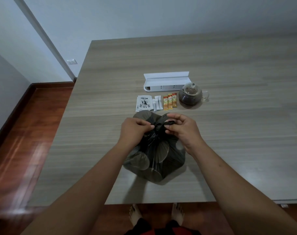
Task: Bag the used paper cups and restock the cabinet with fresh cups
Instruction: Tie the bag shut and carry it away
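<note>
Nearly done w/ bagging: we had left hand & right hand pinching bag neck, knotting; cups inside. Restock not begun, no cabinet visible.

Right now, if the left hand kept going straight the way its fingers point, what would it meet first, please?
Probably the right hand: the left hand points rightward across the black bag knot both hands pinch; depth is unclear.

A dark, see-through plastic bag stands upright on the bench, near its front edge. It bulges with paper cups, whose round rims press against the film (their number cannot be told). The bag's neck is gathered and twisted into a knot at the top.
</note>
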Demonstrator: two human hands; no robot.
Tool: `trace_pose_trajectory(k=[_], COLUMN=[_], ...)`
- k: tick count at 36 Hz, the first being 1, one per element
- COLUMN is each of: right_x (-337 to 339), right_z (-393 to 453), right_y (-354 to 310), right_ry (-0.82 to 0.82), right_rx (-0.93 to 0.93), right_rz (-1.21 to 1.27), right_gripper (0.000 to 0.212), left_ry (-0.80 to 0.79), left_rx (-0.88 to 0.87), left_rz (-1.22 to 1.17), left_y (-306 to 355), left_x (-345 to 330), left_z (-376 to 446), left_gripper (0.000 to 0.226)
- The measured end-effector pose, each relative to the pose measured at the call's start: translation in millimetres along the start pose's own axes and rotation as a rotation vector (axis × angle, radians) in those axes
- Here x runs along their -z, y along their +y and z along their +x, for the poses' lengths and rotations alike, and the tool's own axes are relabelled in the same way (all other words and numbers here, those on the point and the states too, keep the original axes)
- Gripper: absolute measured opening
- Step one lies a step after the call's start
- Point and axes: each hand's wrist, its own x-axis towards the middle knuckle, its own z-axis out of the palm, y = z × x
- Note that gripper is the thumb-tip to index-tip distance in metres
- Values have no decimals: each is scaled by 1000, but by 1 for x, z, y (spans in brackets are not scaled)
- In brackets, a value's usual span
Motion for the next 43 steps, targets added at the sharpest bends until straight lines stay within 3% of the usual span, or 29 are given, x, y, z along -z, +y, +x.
trace_pose_trajectory(k=[6,11,17,23,29,43], right_x=[-8,-12,-12,-3,1,-4], right_z=[0,4,4,4,-5,-12], right_y=[-3,-6,-8,2,19,25], right_ry=[-45,-52,-88,13,-11,52], right_rx=[16,20,23,-8,-49,28], right_rz=[-2,-12,-24,-108,-223,-265], right_gripper=[38,38,36,40,37,9], left_ry=[-98,-209,-206,-167,-138,-110], left_rx=[-187,-274,-326,-315,-296,-274], left_rz=[394,536,502,458,408,303], left_y=[8,5,-2,-6,-8,-8], left_x=[-11,-13,-14,-14,-12,-11], left_z=[-5,-11,-13,-11,-13,-13], left_gripper=[6,18,22,22,26,26])
